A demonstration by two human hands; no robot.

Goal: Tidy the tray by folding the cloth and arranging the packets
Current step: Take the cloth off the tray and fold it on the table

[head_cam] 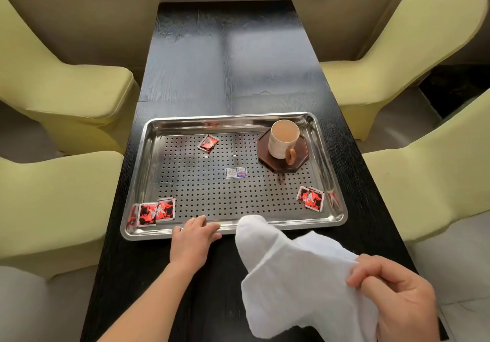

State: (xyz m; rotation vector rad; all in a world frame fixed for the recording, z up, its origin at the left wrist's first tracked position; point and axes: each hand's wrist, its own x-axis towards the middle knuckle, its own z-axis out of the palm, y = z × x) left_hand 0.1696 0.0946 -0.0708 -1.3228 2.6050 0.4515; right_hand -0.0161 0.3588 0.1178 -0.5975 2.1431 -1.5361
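A: Pinching white cloth (291, 275) at one edge with right hand (397, 299); hangs limp ahead-left of the grip, far end over near rim of tray (305, 223), contact unclear. Soft, light. Better taken by two corners for folding.
B: Left hand (195, 238)?
A: Fingers flat on same rim, left of the grip, holding nothing.
B: Counts?
A: One cloth. Five packets (208, 143): pair just ahead-left, pair far left, single farthest. Thin, probably slick; pinch by edges.

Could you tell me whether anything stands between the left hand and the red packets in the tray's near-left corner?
Nothing visible does: the left hand touches the shiny steel perforated tray's near rim, and the red-and-black foil packets lie just left, bare tray between.
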